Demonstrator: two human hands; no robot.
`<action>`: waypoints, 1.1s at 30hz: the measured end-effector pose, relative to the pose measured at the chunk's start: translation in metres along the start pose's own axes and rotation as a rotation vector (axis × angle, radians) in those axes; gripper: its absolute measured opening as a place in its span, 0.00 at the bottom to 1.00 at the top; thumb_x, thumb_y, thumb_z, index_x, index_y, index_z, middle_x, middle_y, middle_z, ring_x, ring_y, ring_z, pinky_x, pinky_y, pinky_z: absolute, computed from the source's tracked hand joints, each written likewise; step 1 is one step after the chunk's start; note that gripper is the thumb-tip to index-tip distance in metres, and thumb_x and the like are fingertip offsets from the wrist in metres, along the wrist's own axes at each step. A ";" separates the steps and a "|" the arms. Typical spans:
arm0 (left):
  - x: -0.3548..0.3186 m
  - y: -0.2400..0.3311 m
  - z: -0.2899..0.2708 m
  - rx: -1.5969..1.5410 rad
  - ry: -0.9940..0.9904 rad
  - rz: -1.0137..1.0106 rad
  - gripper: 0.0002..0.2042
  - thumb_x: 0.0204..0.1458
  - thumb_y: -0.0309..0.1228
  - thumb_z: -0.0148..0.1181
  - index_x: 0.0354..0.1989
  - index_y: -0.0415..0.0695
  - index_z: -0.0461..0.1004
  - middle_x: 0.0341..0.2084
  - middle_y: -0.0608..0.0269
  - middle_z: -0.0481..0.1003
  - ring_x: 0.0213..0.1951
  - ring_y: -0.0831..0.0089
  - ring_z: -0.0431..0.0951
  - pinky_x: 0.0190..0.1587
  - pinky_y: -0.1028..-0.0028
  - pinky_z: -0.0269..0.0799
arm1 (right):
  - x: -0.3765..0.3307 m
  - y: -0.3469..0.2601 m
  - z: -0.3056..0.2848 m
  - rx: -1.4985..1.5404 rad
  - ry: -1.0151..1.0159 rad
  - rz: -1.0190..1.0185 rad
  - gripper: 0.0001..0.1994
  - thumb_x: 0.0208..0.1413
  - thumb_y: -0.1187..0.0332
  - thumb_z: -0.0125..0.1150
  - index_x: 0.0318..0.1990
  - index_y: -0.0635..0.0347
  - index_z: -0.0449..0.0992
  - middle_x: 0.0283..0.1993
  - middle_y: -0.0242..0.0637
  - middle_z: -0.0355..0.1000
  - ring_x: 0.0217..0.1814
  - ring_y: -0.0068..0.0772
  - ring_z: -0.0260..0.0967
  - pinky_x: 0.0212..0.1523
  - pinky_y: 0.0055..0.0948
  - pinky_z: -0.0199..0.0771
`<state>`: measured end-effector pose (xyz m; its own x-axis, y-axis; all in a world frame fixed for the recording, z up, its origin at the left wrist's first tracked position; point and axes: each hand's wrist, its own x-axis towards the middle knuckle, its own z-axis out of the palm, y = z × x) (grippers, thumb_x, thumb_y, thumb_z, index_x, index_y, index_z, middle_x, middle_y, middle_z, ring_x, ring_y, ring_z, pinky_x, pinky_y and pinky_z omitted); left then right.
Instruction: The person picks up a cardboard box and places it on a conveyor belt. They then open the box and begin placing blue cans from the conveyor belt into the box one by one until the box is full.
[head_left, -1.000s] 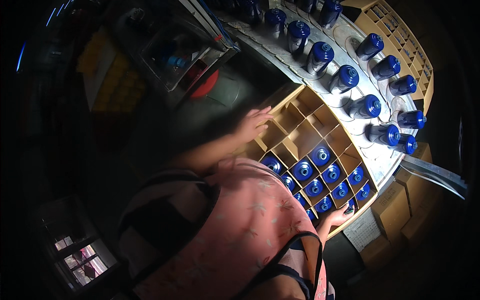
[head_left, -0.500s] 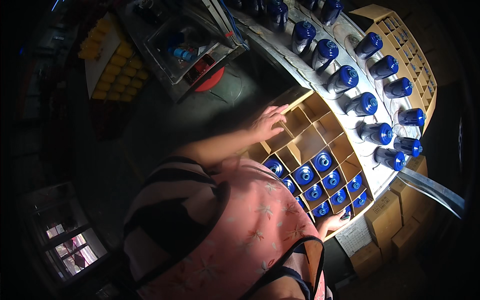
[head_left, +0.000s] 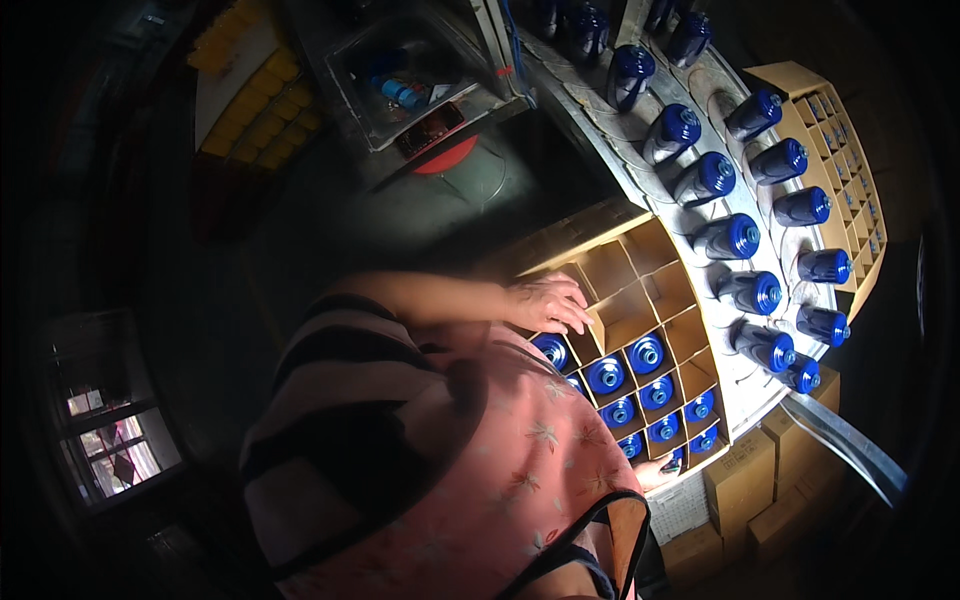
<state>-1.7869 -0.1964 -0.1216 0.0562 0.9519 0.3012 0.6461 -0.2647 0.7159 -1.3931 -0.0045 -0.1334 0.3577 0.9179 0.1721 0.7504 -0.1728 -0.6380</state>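
Note:
A cardboard carton (head_left: 712, 395) with divider cells lies before me. Several blue bottles (head_left: 606, 376) stand upright in its nearer cells, caps facing up; the far cells hold none. My left hand (head_left: 550, 303) rests over the carton's left side, its fingers stretched out across the dividers and nothing held in them. At the near right corner, my right hand (head_left: 655, 472) closes round a blue bottle (head_left: 675, 461) beside the carton wall. Its fingertips are partly hidden by the bottle and wall.
A metal conveyor (head_left: 745, 345) carries rows of blue bottles (head_left: 740, 236) beyond the carton. Another divided carton (head_left: 850, 180) stands at the far right. A curved metal rail (head_left: 845, 440) juts from the conveyor's end, above stacked boxes (head_left: 745, 480). A red stool (head_left: 447, 155) stands at the back.
My left hand has drawn nearer along the carton's left side. My right hand stays at the near corner. The conveyor bottles have moved toward the near end, and the whole view has shifted.

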 end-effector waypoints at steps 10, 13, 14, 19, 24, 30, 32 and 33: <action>0.026 0.021 0.047 -0.069 -0.138 0.024 0.15 0.45 0.35 0.66 0.44 0.58 0.80 0.43 0.79 0.79 0.50 0.73 0.71 0.62 0.50 0.47 | -0.004 -0.006 0.007 0.042 -0.038 -0.056 0.16 0.59 0.64 0.62 0.51 0.63 0.75 0.48 0.46 0.75 0.48 0.40 0.73 0.50 0.33 0.71; 0.019 0.026 0.052 -0.087 -0.135 0.071 0.13 0.45 0.34 0.65 0.42 0.59 0.81 0.42 0.80 0.79 0.50 0.74 0.71 0.61 0.46 0.45 | -0.007 -0.002 0.004 0.052 -0.039 -0.058 0.16 0.59 0.64 0.62 0.51 0.63 0.75 0.48 0.46 0.75 0.48 0.40 0.73 0.50 0.33 0.71; 0.018 0.029 0.053 -0.109 -0.128 0.100 0.13 0.45 0.33 0.65 0.41 0.59 0.81 0.41 0.81 0.79 0.50 0.75 0.71 0.61 0.44 0.44 | -0.007 -0.001 0.004 0.048 -0.042 -0.058 0.16 0.59 0.64 0.62 0.51 0.63 0.75 0.48 0.46 0.75 0.48 0.40 0.73 0.50 0.33 0.71; 0.018 0.037 0.047 -0.184 -0.072 0.170 0.09 0.45 0.31 0.64 0.35 0.60 0.83 0.41 0.84 0.79 0.52 0.77 0.71 0.62 0.36 0.38 | -0.002 0.007 -0.002 0.056 -0.039 -0.054 0.16 0.59 0.64 0.62 0.51 0.63 0.75 0.48 0.45 0.75 0.48 0.40 0.73 0.50 0.33 0.71; 0.021 0.032 0.031 -0.173 -0.276 0.100 0.10 0.46 0.30 0.62 0.37 0.56 0.82 0.46 0.76 0.79 0.56 0.70 0.69 0.66 0.44 0.39 | -0.003 0.014 -0.012 0.041 0.008 0.032 0.16 0.59 0.64 0.62 0.51 0.62 0.75 0.48 0.45 0.76 0.48 0.40 0.73 0.50 0.33 0.71; 0.038 0.030 0.026 -0.084 -0.101 0.021 0.11 0.49 0.30 0.60 0.40 0.57 0.81 0.48 0.78 0.78 0.52 0.75 0.73 0.58 0.63 0.61 | -0.009 0.018 -0.020 0.050 0.033 0.083 0.16 0.59 0.64 0.62 0.51 0.62 0.75 0.48 0.45 0.76 0.48 0.40 0.73 0.50 0.33 0.71; 0.047 0.029 0.022 -0.066 -0.043 0.010 0.13 0.50 0.30 0.60 0.45 0.55 0.80 0.51 0.77 0.77 0.52 0.74 0.72 0.56 0.65 0.62 | -0.010 0.017 -0.021 0.057 0.036 0.091 0.16 0.59 0.64 0.62 0.51 0.62 0.75 0.48 0.44 0.76 0.48 0.40 0.73 0.50 0.33 0.71; 0.053 0.029 0.021 -0.031 -0.046 -0.030 0.14 0.50 0.30 0.60 0.47 0.55 0.79 0.51 0.76 0.76 0.52 0.73 0.72 0.56 0.65 0.62 | -0.011 0.017 -0.022 0.058 0.038 0.092 0.16 0.59 0.64 0.62 0.51 0.62 0.75 0.48 0.44 0.76 0.48 0.40 0.73 0.50 0.33 0.71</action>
<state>-1.7494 -0.1504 -0.0984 0.0730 0.9653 0.2506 0.6244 -0.2402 0.7433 -1.3714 -0.0256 -0.1295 0.4455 0.8845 0.1384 0.6805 -0.2341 -0.6944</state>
